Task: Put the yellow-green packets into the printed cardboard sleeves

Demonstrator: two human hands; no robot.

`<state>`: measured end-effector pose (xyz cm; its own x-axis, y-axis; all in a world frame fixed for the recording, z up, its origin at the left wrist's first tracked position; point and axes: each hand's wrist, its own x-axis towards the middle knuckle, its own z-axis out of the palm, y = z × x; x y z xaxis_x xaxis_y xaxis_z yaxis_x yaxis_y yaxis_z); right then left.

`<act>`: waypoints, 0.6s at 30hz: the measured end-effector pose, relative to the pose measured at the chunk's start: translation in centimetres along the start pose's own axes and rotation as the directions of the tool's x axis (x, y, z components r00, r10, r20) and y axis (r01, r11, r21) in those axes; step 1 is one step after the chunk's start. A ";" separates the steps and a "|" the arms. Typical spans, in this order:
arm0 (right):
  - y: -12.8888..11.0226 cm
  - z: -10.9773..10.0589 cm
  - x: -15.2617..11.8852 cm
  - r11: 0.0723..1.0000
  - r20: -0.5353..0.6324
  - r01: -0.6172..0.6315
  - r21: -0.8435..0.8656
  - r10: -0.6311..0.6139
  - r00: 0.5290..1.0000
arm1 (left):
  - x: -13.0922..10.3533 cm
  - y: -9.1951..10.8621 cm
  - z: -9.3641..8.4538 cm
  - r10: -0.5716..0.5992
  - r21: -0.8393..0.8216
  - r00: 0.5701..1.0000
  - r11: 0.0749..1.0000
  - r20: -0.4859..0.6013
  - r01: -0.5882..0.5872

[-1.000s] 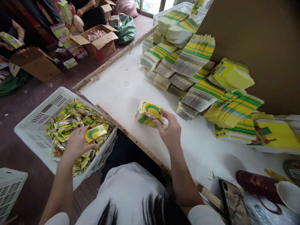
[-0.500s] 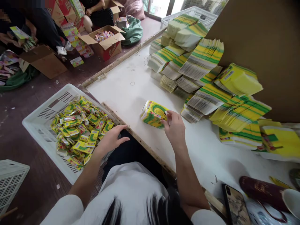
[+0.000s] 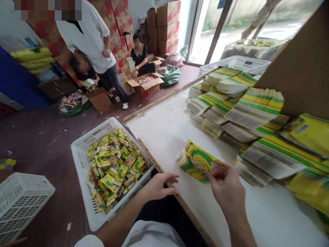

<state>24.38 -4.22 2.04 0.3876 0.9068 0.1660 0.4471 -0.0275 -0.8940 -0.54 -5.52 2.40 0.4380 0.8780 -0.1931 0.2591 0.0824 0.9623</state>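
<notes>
A yellow and green box (image 3: 196,161) stands on the white table (image 3: 159,135), tilted in view. My right hand (image 3: 227,181) pinches the box's right end between thumb and fingers. My left hand (image 3: 160,185) is over the table's wooden edge, left of the box, with thumb and fingers apart and nothing in it. To the left of that hand, a white basket (image 3: 84,181) holds many small yellow-green packs (image 3: 110,181).
Stacks of flat yellow-green cartons (image 3: 257,106) cover the table's right side, beside a brown board (image 3: 303,65). Another white crate (image 3: 20,202) is on the floor at left. Several people are in the background, one standing (image 3: 89,37), near open cardboard boxes (image 3: 147,87).
The view has tilted up and swung left, so the room's back shows more. The right hand still pinches the box's end, and the left hand remains open near the table edge.
</notes>
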 end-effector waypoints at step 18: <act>-2.6 4.5 -6.3 0.799 0.428 -0.319 0.510 0.086 0.900 | 0.5 1.8 4.1 0.145 -0.316 0.866 0.892 -0.479 -0.325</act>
<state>17.10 -7.99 1.45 0.0421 0.9935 -0.1060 -0.1771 -0.0970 -0.9794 3.68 -6.86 3.26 0.0043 0.9979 0.0645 -0.1832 -0.0626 0.9811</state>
